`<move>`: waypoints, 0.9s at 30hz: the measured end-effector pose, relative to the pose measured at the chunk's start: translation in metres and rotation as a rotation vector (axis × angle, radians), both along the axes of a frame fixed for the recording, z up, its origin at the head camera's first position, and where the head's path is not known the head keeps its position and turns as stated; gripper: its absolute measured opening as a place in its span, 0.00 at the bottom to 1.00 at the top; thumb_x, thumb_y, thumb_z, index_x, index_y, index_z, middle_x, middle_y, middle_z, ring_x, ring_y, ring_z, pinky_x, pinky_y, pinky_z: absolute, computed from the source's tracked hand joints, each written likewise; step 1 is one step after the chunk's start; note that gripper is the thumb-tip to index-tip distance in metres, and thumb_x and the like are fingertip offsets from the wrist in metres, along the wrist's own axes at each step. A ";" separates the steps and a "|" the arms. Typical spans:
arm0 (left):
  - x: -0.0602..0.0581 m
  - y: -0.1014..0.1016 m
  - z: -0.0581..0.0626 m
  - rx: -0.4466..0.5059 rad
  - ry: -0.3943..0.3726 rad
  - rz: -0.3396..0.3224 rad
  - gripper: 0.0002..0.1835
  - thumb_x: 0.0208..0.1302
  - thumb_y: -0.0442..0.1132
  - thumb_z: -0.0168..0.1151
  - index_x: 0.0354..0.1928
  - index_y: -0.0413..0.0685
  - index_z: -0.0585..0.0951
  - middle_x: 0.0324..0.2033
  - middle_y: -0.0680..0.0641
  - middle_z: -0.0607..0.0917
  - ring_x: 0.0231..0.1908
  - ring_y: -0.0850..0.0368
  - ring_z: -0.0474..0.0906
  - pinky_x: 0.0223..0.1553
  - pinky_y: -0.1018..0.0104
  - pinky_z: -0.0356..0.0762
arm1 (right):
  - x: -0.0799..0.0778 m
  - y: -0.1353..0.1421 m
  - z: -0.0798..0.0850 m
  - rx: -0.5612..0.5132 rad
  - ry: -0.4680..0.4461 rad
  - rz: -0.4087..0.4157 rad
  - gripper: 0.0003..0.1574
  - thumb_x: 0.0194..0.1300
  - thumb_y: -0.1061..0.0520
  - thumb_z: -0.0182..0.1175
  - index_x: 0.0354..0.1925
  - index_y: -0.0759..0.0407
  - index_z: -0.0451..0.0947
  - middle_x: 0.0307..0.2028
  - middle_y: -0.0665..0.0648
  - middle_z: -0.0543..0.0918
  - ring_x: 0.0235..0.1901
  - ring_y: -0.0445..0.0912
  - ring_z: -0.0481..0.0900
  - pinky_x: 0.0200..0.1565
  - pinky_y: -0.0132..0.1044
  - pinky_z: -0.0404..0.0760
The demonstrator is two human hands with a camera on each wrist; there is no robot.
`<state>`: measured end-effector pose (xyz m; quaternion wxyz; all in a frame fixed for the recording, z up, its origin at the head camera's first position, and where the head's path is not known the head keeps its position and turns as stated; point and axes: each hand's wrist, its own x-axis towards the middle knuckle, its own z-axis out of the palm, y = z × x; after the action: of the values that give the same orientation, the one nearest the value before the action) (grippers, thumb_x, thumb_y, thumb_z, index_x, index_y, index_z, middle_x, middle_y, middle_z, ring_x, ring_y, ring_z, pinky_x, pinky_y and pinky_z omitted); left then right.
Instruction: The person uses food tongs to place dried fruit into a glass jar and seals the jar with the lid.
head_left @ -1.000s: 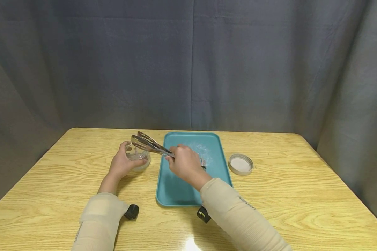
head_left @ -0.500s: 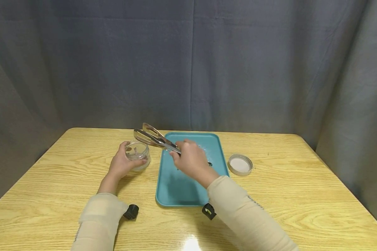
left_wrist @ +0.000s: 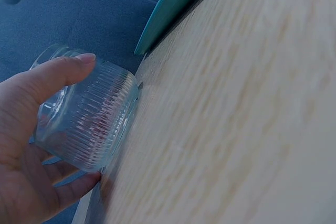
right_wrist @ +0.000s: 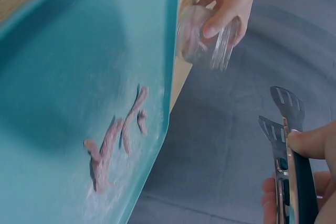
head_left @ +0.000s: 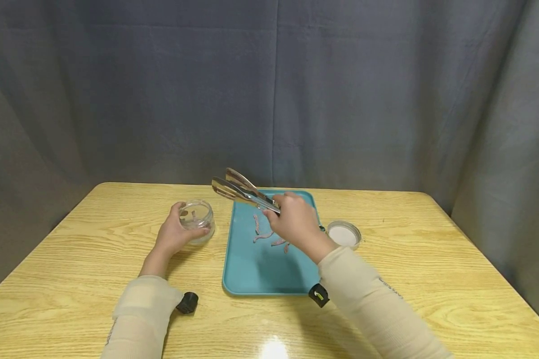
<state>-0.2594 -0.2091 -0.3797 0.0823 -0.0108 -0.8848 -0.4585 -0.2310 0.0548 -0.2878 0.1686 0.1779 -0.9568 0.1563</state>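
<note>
My left hand [head_left: 177, 232] grips a clear ribbed glass jar [left_wrist: 97, 111] that stands on the wooden table, left of the tray. Its mouth has no lid on it, and a little pinkish matter shows through the glass. In my right hand [head_left: 296, 219] is a pair of metal tongs [head_left: 247, 192] with slotted ends, held above the teal tray [head_left: 251, 274]. The tong ends stand apart with nothing between them, pointing toward the back left. Several thin pink strips [right_wrist: 107, 150] lie on the tray amid a whitish powder; my right hand hides part of them in the head view.
A round jar lid [head_left: 343, 233] with a white inside lies on the table just right of the tray. The wooden table [head_left: 431, 279] runs back to a grey curtain [head_left: 269, 99].
My right hand has moved right and upward with the tongs, away from the jar and over the tray, uncovering pink strips. The left hand and jar have stayed in place.
</note>
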 end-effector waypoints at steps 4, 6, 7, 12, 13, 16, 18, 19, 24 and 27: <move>0.000 -0.001 0.000 0.007 0.004 -0.005 0.52 0.40 0.48 0.69 0.63 0.42 0.48 0.56 0.32 0.61 0.51 0.35 0.61 0.48 0.46 0.60 | -0.003 0.007 0.002 0.019 -0.005 -0.035 0.23 0.56 0.46 0.56 0.47 0.57 0.75 0.36 0.55 0.76 0.30 0.47 0.73 0.23 0.40 0.72; 0.000 -0.001 0.000 0.009 0.002 -0.005 0.52 0.40 0.48 0.69 0.63 0.42 0.48 0.56 0.33 0.61 0.51 0.35 0.61 0.48 0.45 0.60 | -0.003 0.010 0.003 0.020 -0.014 -0.045 0.24 0.55 0.46 0.56 0.47 0.57 0.75 0.36 0.55 0.76 0.30 0.47 0.73 0.23 0.41 0.71; 0.000 -0.001 0.000 0.009 0.002 -0.004 0.52 0.40 0.48 0.69 0.63 0.42 0.48 0.56 0.33 0.61 0.51 0.35 0.60 0.49 0.45 0.59 | -0.003 0.012 0.004 0.019 -0.019 -0.053 0.24 0.55 0.46 0.56 0.47 0.57 0.74 0.37 0.56 0.76 0.31 0.47 0.74 0.24 0.41 0.72; 0.000 0.000 0.000 0.009 0.000 0.001 0.52 0.40 0.48 0.69 0.63 0.42 0.48 0.56 0.33 0.61 0.52 0.35 0.59 0.49 0.45 0.59 | -0.005 0.018 0.003 0.007 -0.051 -0.080 0.25 0.55 0.45 0.57 0.47 0.58 0.74 0.39 0.56 0.75 0.31 0.47 0.73 0.25 0.42 0.72; -0.001 0.000 0.000 0.008 -0.001 0.003 0.52 0.40 0.48 0.70 0.63 0.42 0.48 0.56 0.33 0.61 0.52 0.35 0.59 0.49 0.45 0.59 | -0.005 0.019 0.002 0.005 -0.058 -0.087 0.25 0.55 0.45 0.57 0.47 0.58 0.75 0.37 0.55 0.75 0.30 0.46 0.73 0.25 0.41 0.72; -0.001 0.000 0.000 0.004 -0.003 0.007 0.52 0.40 0.48 0.70 0.63 0.42 0.48 0.56 0.33 0.61 0.52 0.35 0.60 0.49 0.46 0.59 | -0.006 0.023 -0.001 0.001 -0.077 -0.100 0.24 0.55 0.45 0.57 0.45 0.58 0.75 0.33 0.54 0.75 0.28 0.45 0.72 0.23 0.40 0.71; 0.000 0.000 0.000 0.000 -0.005 0.010 0.52 0.40 0.49 0.70 0.63 0.42 0.48 0.56 0.33 0.61 0.53 0.35 0.59 0.50 0.46 0.59 | -0.007 0.026 -0.004 0.003 -0.091 -0.107 0.24 0.55 0.45 0.56 0.45 0.58 0.75 0.34 0.55 0.76 0.29 0.46 0.73 0.24 0.41 0.72; -0.001 0.000 0.000 -0.002 -0.006 0.011 0.53 0.40 0.49 0.69 0.63 0.43 0.48 0.56 0.33 0.61 0.53 0.35 0.59 0.50 0.46 0.59 | -0.007 0.028 -0.005 0.004 -0.099 -0.109 0.24 0.55 0.45 0.56 0.45 0.59 0.75 0.35 0.55 0.76 0.31 0.47 0.74 0.25 0.42 0.72; 0.000 -0.001 0.000 0.000 -0.009 0.010 0.53 0.40 0.49 0.69 0.63 0.43 0.47 0.57 0.33 0.61 0.53 0.35 0.59 0.49 0.45 0.59 | -0.007 0.034 -0.012 0.009 -0.126 -0.103 0.26 0.54 0.46 0.57 0.46 0.62 0.75 0.42 0.59 0.77 0.37 0.51 0.76 0.30 0.44 0.74; 0.000 -0.001 0.000 0.000 -0.007 0.006 0.53 0.40 0.49 0.69 0.64 0.43 0.47 0.57 0.33 0.61 0.53 0.35 0.59 0.49 0.45 0.59 | -0.007 0.038 -0.016 0.008 -0.146 -0.101 0.26 0.54 0.46 0.57 0.46 0.62 0.75 0.42 0.59 0.77 0.36 0.51 0.76 0.30 0.43 0.74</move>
<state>-0.2598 -0.2100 -0.3799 0.0805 -0.0065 -0.8851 -0.4582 -0.2382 0.0925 -0.3035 0.1053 0.1184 -0.9749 0.1564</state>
